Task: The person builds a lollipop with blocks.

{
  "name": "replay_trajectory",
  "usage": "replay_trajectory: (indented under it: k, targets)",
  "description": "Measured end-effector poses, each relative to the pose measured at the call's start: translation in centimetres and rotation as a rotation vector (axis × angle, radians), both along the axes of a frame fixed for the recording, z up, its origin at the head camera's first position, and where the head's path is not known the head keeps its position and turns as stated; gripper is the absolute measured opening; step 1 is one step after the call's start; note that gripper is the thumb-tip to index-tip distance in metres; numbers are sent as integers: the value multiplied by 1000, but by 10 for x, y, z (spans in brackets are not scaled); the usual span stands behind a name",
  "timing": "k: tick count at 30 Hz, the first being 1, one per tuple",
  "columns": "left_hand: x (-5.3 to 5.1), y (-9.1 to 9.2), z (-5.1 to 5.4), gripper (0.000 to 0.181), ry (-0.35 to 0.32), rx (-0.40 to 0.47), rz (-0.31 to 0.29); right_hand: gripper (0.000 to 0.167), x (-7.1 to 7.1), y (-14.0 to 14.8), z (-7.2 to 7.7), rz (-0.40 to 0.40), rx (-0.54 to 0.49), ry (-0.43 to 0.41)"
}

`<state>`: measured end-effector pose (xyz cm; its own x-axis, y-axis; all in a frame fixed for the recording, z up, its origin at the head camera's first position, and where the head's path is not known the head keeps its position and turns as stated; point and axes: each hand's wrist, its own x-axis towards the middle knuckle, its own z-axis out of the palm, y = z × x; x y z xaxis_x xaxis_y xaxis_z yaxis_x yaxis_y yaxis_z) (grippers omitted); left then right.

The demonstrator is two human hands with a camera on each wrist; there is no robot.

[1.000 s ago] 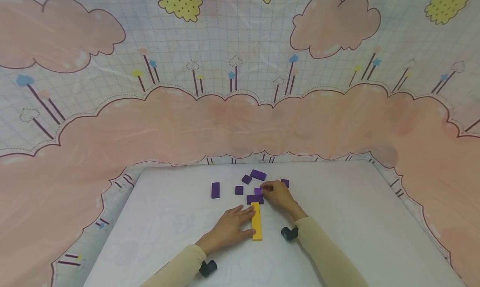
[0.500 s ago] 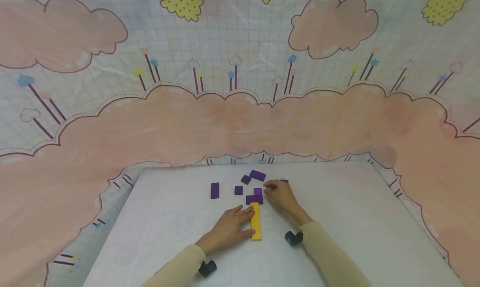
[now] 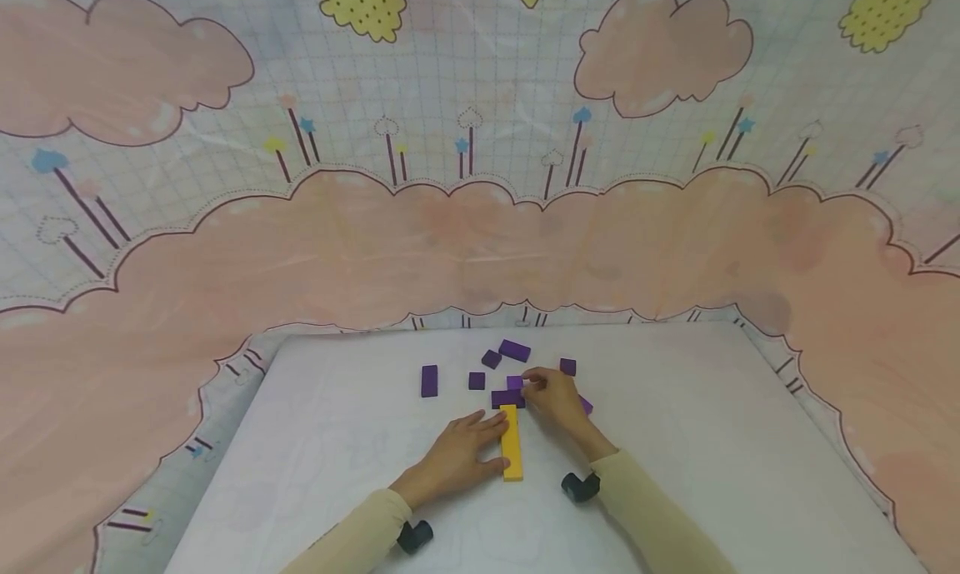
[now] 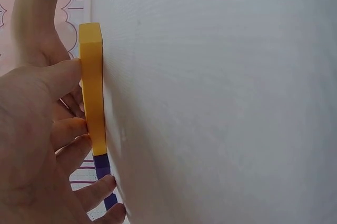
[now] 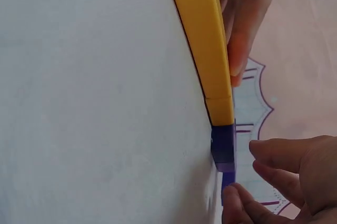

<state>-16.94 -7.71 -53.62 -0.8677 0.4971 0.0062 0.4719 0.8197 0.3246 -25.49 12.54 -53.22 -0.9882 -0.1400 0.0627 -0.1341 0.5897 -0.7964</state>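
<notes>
A long yellow bar (image 3: pixel 512 451) lies on the white table, its far end against a purple rectangular block (image 3: pixel 506 399) set crosswise. Just beyond that block is a small purple cube (image 3: pixel 513 381). My left hand (image 3: pixel 456 456) lies along the bar's left side, thumb and fingertips touching it. The right hand (image 3: pixel 557 401) is at the right side of the cube and block. In the right wrist view, one fingertip (image 5: pixel 234 203) is beside the farther purple piece (image 5: pixel 228 179); the thumb and fingers stand apart. Whether that fingertip touches it, I cannot tell.
Around the hands lie a purple block (image 3: pixel 429 381) at left, two purple cubes (image 3: pixel 477 381), a slanted purple block (image 3: pixel 515 351) farther back, and a purple piece (image 3: pixel 567 366) at right. Another purple piece (image 3: pixel 587 404) is partly hidden by the right wrist.
My right hand drew back slightly from the small cube to the right, then came back left and nearer to it and the crosswise block. The left hand and bar stayed put.
</notes>
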Motion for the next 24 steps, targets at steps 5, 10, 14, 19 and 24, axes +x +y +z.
replay_trajectory:
  k: [5, 10, 14, 19, 24]
  targets:
    - [0, -1, -1, 62, 8, 4, -10, 25, 1, -2, -7, -3, -17, -32]
    - [0, 0, -1, 62, 9, 13, -16, 25, 0, -2, -11, 6, 9, -4]
    - [0, 0, -1, 62, 10, 5, -8, 25, -2, -1, -12, 24, 7, -9]
    - [1, 0, -1, 62, 2, 9, -4, 24, -4, 0, -12, 37, 2, -26]
    - [0, 0, -1, 62, -2, 19, -6, 23, -5, 0, -12, 50, 3, -13]
